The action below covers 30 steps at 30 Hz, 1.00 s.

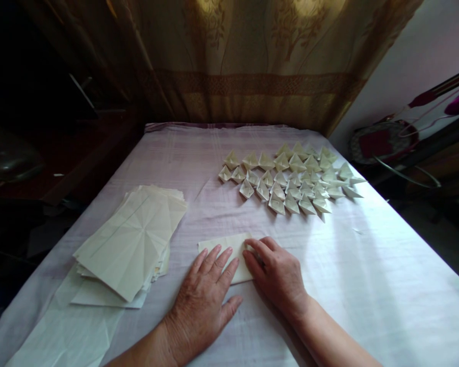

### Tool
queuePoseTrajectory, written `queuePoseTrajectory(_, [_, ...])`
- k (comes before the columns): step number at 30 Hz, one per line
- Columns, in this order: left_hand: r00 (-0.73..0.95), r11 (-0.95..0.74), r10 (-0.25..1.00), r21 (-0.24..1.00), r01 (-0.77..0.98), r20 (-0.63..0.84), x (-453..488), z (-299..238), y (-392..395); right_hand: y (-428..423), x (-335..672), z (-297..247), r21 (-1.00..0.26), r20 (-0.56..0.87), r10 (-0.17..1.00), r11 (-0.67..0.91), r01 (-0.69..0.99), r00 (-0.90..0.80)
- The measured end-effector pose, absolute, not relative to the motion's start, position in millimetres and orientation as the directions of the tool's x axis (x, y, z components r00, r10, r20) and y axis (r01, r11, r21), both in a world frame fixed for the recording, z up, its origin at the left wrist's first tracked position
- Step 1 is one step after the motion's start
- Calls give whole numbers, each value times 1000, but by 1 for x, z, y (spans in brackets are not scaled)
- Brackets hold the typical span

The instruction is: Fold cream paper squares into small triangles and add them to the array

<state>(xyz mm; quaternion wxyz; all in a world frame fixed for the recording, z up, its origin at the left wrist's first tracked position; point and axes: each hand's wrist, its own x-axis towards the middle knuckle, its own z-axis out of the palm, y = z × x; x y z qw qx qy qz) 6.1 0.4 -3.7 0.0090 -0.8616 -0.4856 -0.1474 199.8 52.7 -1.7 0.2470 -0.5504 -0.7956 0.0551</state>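
Observation:
A folded cream paper (pixel 222 243) lies on the cloth-covered table (pixel 367 285) in front of me. My left hand (pixel 204 303) rests flat on the paper's left part, fingers stretched out and slightly apart. My right hand (pixel 277 272) presses its curled fingertips onto the paper's right edge. To the left sits a stack of creased cream sheets (pixel 132 239). Farther back on the right, several small folded paper boats (pixel 290 178) stand in rows.
A patterned brown curtain (pixel 252 61) hangs behind the table's far edge. Dark furniture (pixel 42 127) fills the left side. On the right, beside the table, are a round woven object (pixel 382 142) and long rods (pixel 439 89).

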Motion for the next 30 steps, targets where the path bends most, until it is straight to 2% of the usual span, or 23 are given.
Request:
queuePoseTrajectory(13, [512, -553, 806, 67, 831, 298, 5, -5, 2, 52, 203, 1, -370, 340, 902, 388, 844, -265])
queuePoseTrajectory(30, [518, -563, 802, 89, 822, 298, 4, -8, 1, 51, 204, 1, -359, 381, 884, 413, 837, -273])
